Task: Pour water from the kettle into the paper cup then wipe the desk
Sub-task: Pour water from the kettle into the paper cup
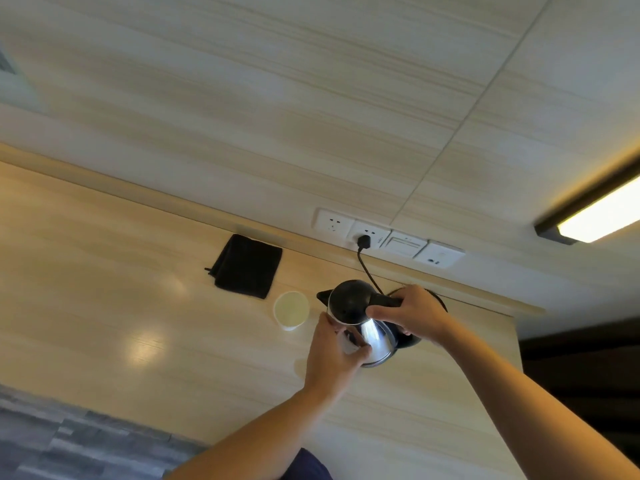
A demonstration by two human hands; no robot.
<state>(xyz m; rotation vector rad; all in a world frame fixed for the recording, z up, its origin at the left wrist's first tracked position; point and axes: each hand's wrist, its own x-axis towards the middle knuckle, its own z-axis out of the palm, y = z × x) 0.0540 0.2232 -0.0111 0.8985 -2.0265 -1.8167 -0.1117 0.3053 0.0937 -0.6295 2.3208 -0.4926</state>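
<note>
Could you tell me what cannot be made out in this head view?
- Water level in the kettle: lid shut, steel walls opaque.
- Kettle base: largely hidden by kettle and right hand.
- Paper cup contents: too small, pale inside.
- Kettle handle: covered by the right hand.

The place looks like a hotel room or a small guest room with a built-in desk (pixel 104 271); the desk top is pale wood laminate, and the wall (pixel 311 98) behind it is panelled in the same striped finish; a row of white wall sockets (pixel 388 237) and a switch sit just above the desk's back edge, one socket with a black plug (pixel 363 242) in it; an electric kettle (pixel 360 320) on the desk, a paper cup (pixel 291 310) and a folded black cloth (pixel 246 266) suit a guest tea corner; a strip lamp (pixel 595 216) glows at the right; grey patterned carpet (pixel 69 441) shows below the desk edge.
</note>
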